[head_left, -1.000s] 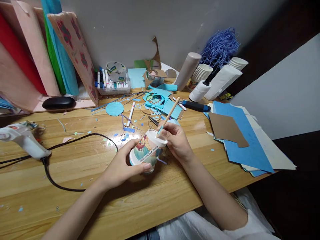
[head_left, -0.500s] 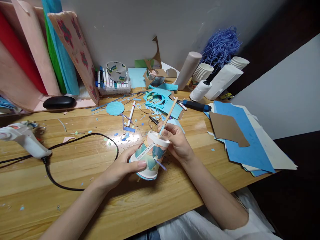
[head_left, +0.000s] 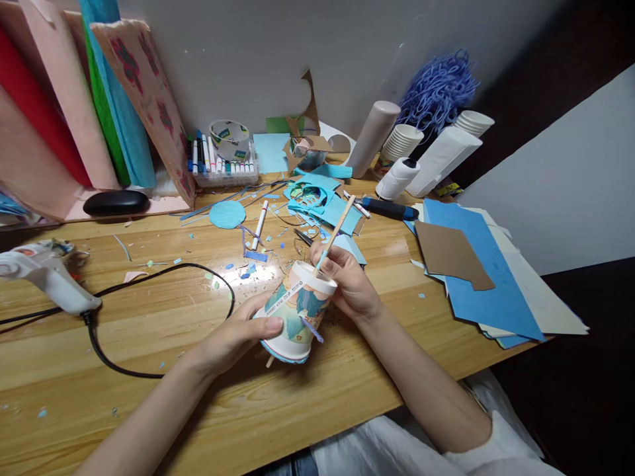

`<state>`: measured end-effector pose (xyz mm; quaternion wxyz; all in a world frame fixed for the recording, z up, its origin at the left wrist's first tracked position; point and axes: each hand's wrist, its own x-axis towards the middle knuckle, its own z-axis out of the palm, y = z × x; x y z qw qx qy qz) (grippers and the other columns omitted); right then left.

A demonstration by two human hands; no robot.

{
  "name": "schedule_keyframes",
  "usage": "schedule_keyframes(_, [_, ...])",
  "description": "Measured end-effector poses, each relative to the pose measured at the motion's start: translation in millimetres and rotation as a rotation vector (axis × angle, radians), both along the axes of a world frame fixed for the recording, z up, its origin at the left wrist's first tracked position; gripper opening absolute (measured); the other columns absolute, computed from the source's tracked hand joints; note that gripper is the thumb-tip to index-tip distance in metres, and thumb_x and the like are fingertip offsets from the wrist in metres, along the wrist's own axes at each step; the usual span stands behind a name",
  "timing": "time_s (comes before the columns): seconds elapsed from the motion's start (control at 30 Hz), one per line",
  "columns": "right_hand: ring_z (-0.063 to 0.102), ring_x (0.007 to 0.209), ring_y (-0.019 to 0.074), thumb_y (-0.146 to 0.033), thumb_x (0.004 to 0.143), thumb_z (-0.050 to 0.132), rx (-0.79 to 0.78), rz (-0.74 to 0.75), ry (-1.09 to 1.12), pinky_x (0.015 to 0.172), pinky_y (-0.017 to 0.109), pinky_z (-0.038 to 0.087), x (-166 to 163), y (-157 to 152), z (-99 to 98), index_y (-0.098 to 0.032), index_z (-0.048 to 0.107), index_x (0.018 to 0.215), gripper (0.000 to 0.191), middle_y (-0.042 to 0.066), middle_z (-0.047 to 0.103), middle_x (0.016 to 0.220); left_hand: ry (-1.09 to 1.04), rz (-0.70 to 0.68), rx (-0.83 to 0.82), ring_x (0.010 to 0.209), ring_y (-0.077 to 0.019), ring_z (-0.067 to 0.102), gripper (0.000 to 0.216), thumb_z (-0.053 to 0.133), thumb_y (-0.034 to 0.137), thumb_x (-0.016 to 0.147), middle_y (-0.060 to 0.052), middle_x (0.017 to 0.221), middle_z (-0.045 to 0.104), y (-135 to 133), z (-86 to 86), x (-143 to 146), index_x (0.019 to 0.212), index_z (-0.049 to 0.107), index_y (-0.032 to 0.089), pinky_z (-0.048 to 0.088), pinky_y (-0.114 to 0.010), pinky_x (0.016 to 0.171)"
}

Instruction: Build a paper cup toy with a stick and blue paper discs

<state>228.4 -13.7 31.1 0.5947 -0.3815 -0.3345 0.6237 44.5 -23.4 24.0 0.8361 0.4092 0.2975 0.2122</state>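
A decorated paper cup [head_left: 296, 311] with blue and green pictures is tilted above the wooden table [head_left: 149, 370]. My left hand [head_left: 238, 334] is wrapped round its lower side, thumb across the front. My right hand [head_left: 350, 277] pinches a thin wooden stick [head_left: 335, 233] at the cup's rim. The stick runs down into the cup, and a short tip pokes out below the cup's base. A purple strip hangs on the cup's side.
A white glue gun [head_left: 47, 277] with a black cord [head_left: 149, 297] lies at left. Blue paper scraps [head_left: 317, 201], a marker box [head_left: 223, 165], stacked cups [head_left: 401, 142], a thread spool [head_left: 397, 178] and blue and brown sheets [head_left: 471, 264] surround the work spot.
The cup has turned in my left hand and tilted further, base dropping toward me. The stick has gone deeper, its tip now showing below the cup's base.
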Motion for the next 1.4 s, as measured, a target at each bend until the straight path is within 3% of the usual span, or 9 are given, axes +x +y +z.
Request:
schedule_keyframes(0.13, [0.042,0.054,0.0082,-0.041,0.052,0.081,0.027,0.023,0.017,0.052,0.021,0.038,-0.3,-0.1,-1.1,-0.02,0.062,0.059,0.028,-0.003,0.052,0.063,0.001,-0.018,-0.027,0.056,-0.0124,0.054,0.056,0.069,0.047,0.06,-0.008,0.078,0.065,-0.9,0.1,-0.6,0.103,0.063,0.012,0.04,-0.019,0.044])
schedule_keyframes(0.27, [0.044,0.059,0.0093,-0.041,0.055,0.08,0.06,0.036,0.024,0.055,0.021,0.038,-0.7,-0.4,-2.4,-0.021,0.063,0.061,0.027,-0.003,0.051,0.065,0.013,-0.04,-0.035,0.054,-0.0119,0.051,0.055,0.07,0.049,0.059,-0.007,0.075,0.062,-1.4,1.4,0.1,0.1,0.063,0.012,0.039,-0.02,0.043])
schedule_keyframes(0.43, [0.042,0.058,0.0082,-0.039,0.054,0.081,0.051,0.042,0.058,0.054,0.02,0.037,-0.9,-1.1,-3.2,-0.02,0.064,0.06,0.026,-0.004,0.051,0.065,0.016,-0.042,0.001,0.06,-0.0141,0.054,0.057,0.07,0.049,0.059,-0.006,0.076,0.063,0.7,-1.5,-0.6,0.102,0.062,0.012,0.043,-0.024,0.054])
schedule_keyframes(0.6, [0.04,0.053,0.0057,-0.039,0.053,0.082,0.056,0.084,0.075,0.05,0.018,0.034,0.4,-0.7,-4.9,-0.018,0.066,0.061,0.027,-0.004,0.053,0.066,-0.018,-0.038,0.046,0.078,-0.0188,0.058,0.065,0.074,0.045,0.057,-0.009,0.091,0.066,3.6,-5.9,-3.9,0.111,0.058,0.012,0.043,-0.024,0.066])
schedule_keyframes(0.9, [0.04,0.055,0.0057,-0.037,0.062,0.078,0.11,0.153,0.094,0.05,0.019,0.031,1.1,-2.9,-2.9,-0.016,0.064,0.064,0.025,-0.004,0.048,0.067,-0.062,-0.04,0.032,0.082,-0.0193,0.059,0.071,0.074,0.044,0.06,-0.009,0.098,0.066,2.7,-9.2,-4.1,0.12,0.053,0.014,0.043,-0.025,0.071])
schedule_keyframes(1.07, [0.038,0.052,0.0048,-0.036,0.067,0.074,0.116,0.207,0.12,0.048,0.019,0.028,1.1,-3.5,-3.4,-0.016,0.063,0.067,0.023,-0.004,0.046,0.067,-0.09,-0.044,0.025,0.081,-0.0184,0.058,0.071,0.073,0.043,0.06,-0.007,0.09,0.066,2.3,-8.7,-4.5,0.121,0.052,0.016,0.043,-0.024,0.071])
schedule_keyframes(1.4, [0.037,0.055,0.0065,-0.032,0.056,0.082,0.084,0.077,0.205,0.052,0.018,0.033,-2.6,-0.4,-12.8,-0.019,0.065,0.062,0.022,-0.005,0.044,0.063,-0.085,-0.04,0.03,0.071,-0.0152,0.055,0.07,0.073,0.043,0.06,-0.008,0.088,0.064,1.6,-8.9,-4.5,0.12,0.052,0.014,0.043,-0.022,0.063])
